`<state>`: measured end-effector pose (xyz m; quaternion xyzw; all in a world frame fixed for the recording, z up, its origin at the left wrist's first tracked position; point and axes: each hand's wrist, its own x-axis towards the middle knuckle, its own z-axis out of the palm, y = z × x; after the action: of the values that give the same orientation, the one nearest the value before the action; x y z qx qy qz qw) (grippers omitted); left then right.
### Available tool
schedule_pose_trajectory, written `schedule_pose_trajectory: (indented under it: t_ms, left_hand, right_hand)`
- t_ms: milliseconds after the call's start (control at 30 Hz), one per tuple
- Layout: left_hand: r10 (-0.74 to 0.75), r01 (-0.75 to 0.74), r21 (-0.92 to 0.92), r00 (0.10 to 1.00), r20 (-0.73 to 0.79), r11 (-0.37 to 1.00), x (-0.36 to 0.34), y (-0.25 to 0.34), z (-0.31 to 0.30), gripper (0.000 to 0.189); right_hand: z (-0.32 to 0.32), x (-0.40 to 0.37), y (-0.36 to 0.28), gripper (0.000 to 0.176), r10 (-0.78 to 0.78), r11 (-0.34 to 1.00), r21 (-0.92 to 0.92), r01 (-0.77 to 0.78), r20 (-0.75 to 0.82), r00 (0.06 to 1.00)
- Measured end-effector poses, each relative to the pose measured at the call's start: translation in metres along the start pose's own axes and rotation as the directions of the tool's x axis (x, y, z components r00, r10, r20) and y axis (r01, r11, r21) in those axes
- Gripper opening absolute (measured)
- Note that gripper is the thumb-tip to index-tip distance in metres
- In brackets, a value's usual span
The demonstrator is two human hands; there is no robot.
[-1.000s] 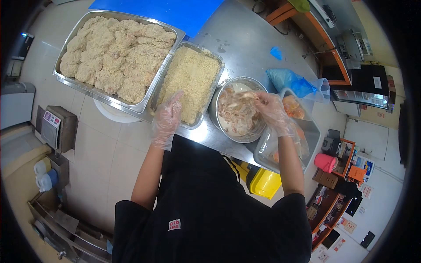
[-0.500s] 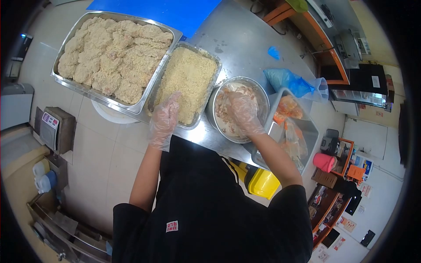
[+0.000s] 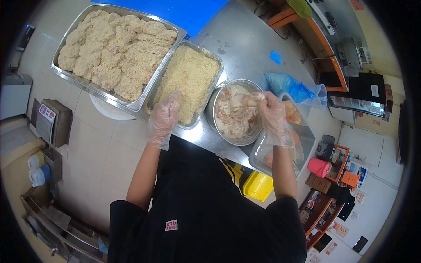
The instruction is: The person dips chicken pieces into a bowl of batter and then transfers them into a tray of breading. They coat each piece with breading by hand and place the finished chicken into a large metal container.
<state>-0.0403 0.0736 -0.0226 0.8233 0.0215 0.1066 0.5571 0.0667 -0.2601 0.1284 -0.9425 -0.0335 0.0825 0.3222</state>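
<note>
In a clear plastic glove, my right hand (image 3: pixel 272 116) grips the end of a wet, batter-coated piece of raw meat (image 3: pixel 245 101). The piece stretches left over the round metal bowl (image 3: pixel 212 115), where more meat lies in whitish batter. My left hand (image 3: pixel 165 117), also gloved, is at the near left corner of a metal tray of pale crumbs (image 3: pixel 189 72). Its fingers are loosely spread with nothing in them, the tips over the crumbs. Left of that tray, a larger steel pan (image 3: pixel 179 44) holds several crumb-coated pieces.
Right of the bowl stands a grey plastic tub (image 3: pixel 309 144) with plastic bags in it. A blue bag (image 3: pixel 285 84) and a clear container (image 3: pixel 321 95) are behind it. A blue board (image 3: pixel 175 13) lies at the back of the steel table (image 3: pixel 232 39). A yellow bin (image 3: pixel 258 186) is below the edge.
My right hand has come up from inside the bowl and moved right, lifting a piece of battered meat. My left hand has stayed nearly still at the crumb tray.
</note>
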Motion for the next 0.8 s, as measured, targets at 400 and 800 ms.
schedule_pose_trajectory:
  t_ms: [400,800]
  left_hand:
    - [-0.027,0.026,0.028,0.999,0.032,0.999,0.002,0.011,-0.002,0.036]
    - [0.123,-0.238,0.496,0.959,0.254,0.835,0.024,0.021,0.029,0.049]
  right_hand:
    - [0.056,-0.019,-0.016,0.037,-0.192,0.846,-0.477,0.236,0.139,0.971]
    - [0.09,0.001,0.006,0.044,-0.275,0.751,-0.561,0.348,0.213,0.938]
